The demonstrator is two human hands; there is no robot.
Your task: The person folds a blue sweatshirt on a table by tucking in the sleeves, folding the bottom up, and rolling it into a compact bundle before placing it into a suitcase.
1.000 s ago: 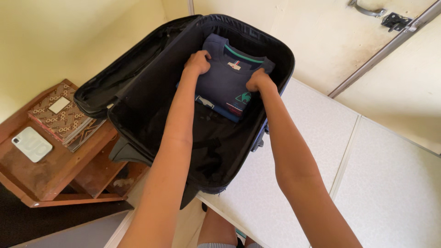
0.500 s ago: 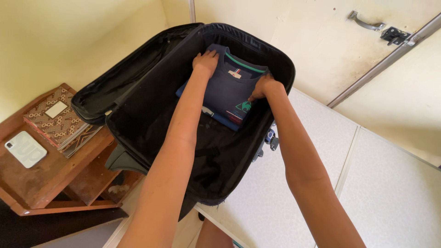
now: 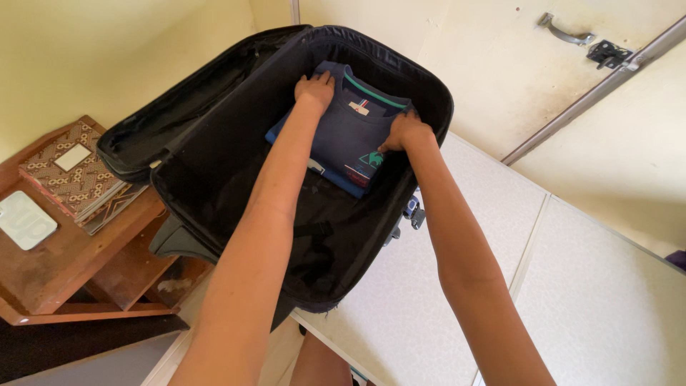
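Note:
A black soft suitcase (image 3: 437, 93) lies open on a white surface, its lid (image 3: 179, 100) leaning back to the left. In its far end lies a folded navy shirt (image 3: 350, 132) with a green-trimmed collar, on top of a blue garment (image 3: 276, 134). My left hand (image 3: 314, 87) rests on the shirt's upper left corner, fingers curled over its edge. My right hand (image 3: 404, 131) grips the shirt's right edge by the suitcase wall. The near half of the suitcase shows only dark lining.
A small wooden table (image 3: 78, 264) stands to the left, with patterned notebooks (image 3: 71, 171) and a white phone (image 3: 25, 218) on it. The white panelled surface (image 3: 572, 286) stretches right. Behind is a cream door with a metal handle (image 3: 564, 28) and a latch (image 3: 607, 51).
Both hands have pushed the shirt down and deeper toward the suitcase's far end. The left hand has slid up to the shirt's corner, and the view has shifted slightly.

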